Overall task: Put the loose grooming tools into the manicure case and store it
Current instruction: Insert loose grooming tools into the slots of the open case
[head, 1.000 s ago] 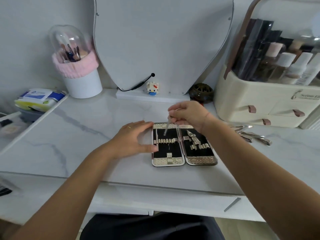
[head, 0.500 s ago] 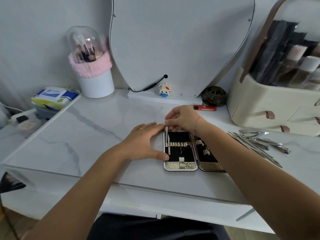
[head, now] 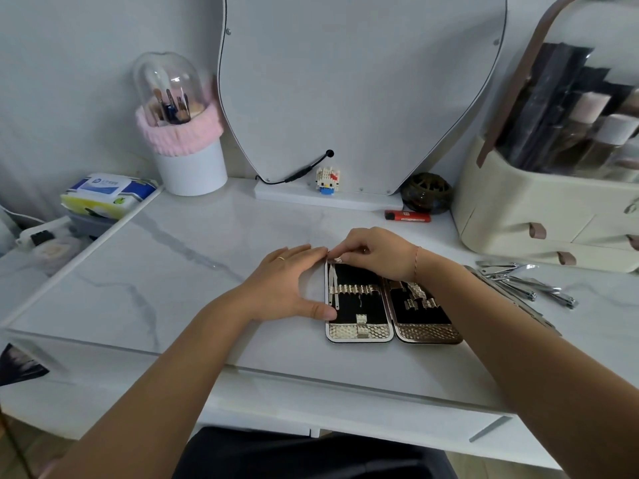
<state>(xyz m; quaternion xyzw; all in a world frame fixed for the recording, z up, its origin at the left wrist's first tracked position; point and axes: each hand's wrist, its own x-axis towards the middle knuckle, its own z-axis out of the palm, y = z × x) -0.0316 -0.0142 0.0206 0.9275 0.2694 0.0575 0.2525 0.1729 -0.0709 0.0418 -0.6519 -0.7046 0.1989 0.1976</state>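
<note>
Marble table (head: 173,271); flat left hand (head: 283,288) braces manicure case (head: 359,331); right hand (head: 377,254) pinches slotted tool (head: 333,281).

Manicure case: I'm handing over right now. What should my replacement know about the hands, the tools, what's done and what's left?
Left hand: open, braced against the left edge of the case.
Right hand: pinches the top of a slim tool seated in the leftmost loops.
Case lies open flat on the table; most loops look empty.
Loose tools lie in a pile to its right.
Left: load the pile, close the case, store it.
</note>
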